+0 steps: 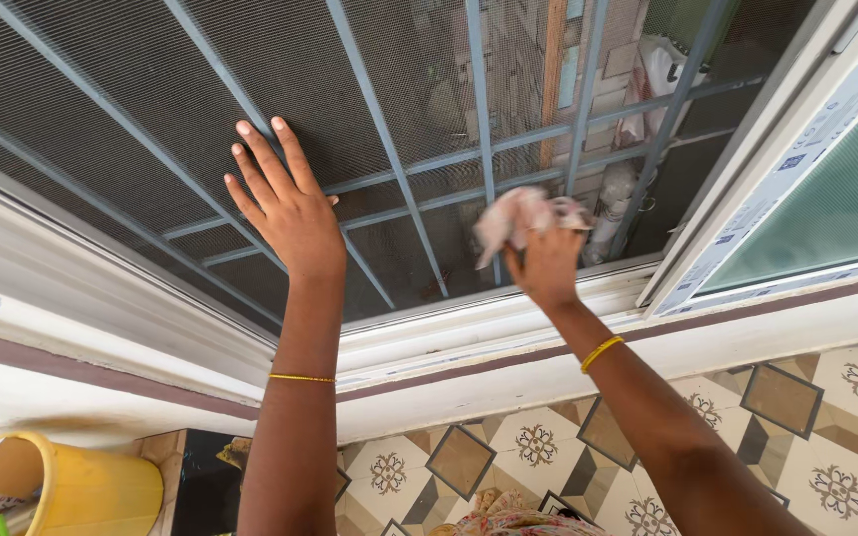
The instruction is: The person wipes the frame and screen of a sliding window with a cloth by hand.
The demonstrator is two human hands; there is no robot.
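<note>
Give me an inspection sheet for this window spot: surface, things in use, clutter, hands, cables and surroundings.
Surface: dark mesh screen in a white window frame, with grey bars behind it.
Job's things: a crumpled pale cloth pressed against the mesh.
Clutter: a yellow bucket at lower left, with paper items beside it.
Hands: left hand flat and spread on the mesh; right hand gripping the cloth; a thin yellow bangle on each wrist.
Cables: nothing seen.
Surroundings: patterned wall tiles below the frame, a frosted green pane at right, a building visible through the mesh.

Cloth (pixel 523 216) right of left hand (pixel 288 203)
</note>
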